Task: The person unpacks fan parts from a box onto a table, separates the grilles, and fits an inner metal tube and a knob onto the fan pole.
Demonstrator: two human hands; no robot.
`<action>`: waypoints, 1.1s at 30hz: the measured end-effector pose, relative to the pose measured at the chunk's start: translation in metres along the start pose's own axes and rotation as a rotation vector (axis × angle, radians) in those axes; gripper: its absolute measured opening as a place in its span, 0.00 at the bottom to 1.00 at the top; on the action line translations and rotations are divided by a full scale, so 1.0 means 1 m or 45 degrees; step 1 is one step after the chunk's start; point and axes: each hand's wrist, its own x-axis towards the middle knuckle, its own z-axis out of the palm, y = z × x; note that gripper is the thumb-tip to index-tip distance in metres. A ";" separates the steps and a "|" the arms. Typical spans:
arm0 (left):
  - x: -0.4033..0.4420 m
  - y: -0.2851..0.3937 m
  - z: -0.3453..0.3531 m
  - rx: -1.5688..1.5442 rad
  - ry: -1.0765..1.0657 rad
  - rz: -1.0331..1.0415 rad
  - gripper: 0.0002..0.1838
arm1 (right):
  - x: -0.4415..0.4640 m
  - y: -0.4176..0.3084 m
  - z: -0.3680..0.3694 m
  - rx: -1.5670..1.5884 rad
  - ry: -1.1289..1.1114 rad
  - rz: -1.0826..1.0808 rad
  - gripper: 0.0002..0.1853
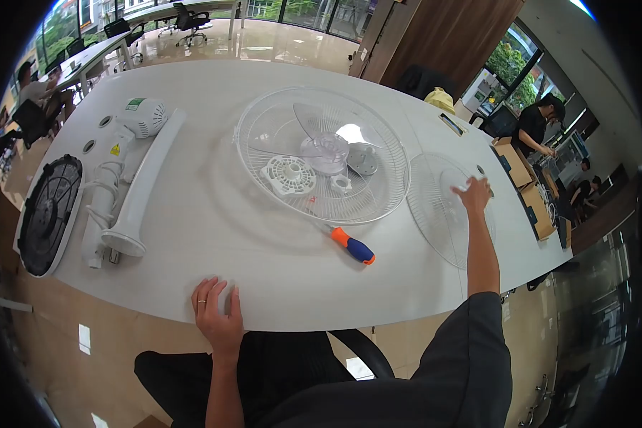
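While the edge of the table (278, 282) is lightly covered by the left hand (219, 319), its fingers loosely parted, nothing is gripped by it. Ahead and to the right of that hand, a screwdriver (354, 247) is laid, its shaft pointed toward the large clear grille (386, 191). Farther right, the fingers of the right hand (475, 194) are spread wide over the flat clear grille (434, 214); no firm hold is shown, and whether the mesh is touched cannot be told. To the left of the right hand, the transparent blade unit (324, 153), a white ring (289, 175) and a grey disc (362, 159) are cradled within the large grille. Should the flat grille be pinched at one edge only, it could be flexed or let slip. Were the large grille bumped, its loose contents could be scattered, or the screwdriver rolled toward the left hand's table edge.
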 end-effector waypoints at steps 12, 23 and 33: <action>-0.001 -0.003 -0.001 -0.030 0.036 0.002 0.10 | 0.028 -0.196 -0.030 0.164 -0.210 -0.497 0.18; -0.002 -0.005 -0.002 -0.026 0.069 0.047 0.09 | 0.036 -0.205 -0.026 0.842 -1.051 -0.472 0.14; -0.003 -0.008 -0.003 -0.029 0.081 0.063 0.08 | 0.009 -0.261 -0.021 0.915 -0.638 -0.451 0.11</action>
